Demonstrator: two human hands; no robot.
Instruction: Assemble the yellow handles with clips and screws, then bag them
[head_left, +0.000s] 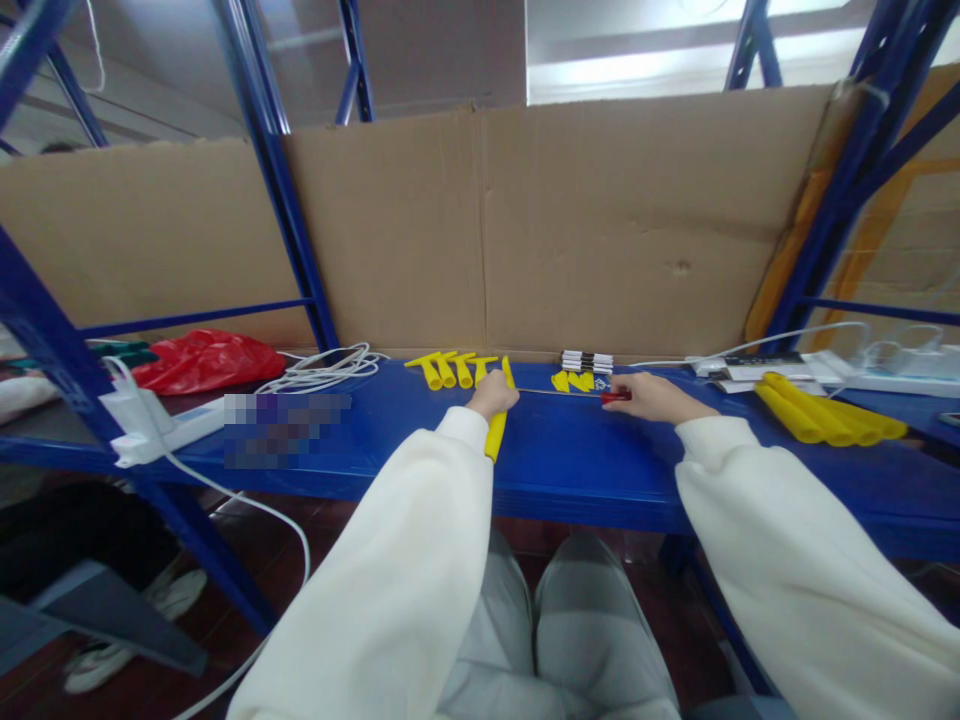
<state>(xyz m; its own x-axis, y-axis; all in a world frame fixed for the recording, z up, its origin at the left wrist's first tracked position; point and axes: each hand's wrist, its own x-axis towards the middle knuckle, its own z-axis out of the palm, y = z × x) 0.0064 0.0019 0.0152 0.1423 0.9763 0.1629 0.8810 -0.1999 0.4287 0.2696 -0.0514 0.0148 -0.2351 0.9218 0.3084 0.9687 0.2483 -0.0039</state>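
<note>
My left hand (493, 393) is closed round a yellow tube-like plastic piece (495, 436), which stands tilted on the blue shelf. In my right hand (651, 397) is a screwdriver (616, 397) with a red handle. Its thin shaft points left toward the yellow piece; whether the tip touches it is hidden by my left hand. Just beyond my left hand lie several yellow T-shaped pieces (448, 372) in a row. Between my hands, farther back, are small flat yellow parts (573, 381), tiny light screw-like bits (601, 382) and a stack of white-and-black pieces (587, 362).
Several yellow tubes (825, 412) lie at the right near white boxes and cables. At the left are a red plastic bag (210, 361), a coiled white cable (330, 366) and a power strip (161, 425). A cardboard wall (570, 220) and blue posts (281, 190) stand behind.
</note>
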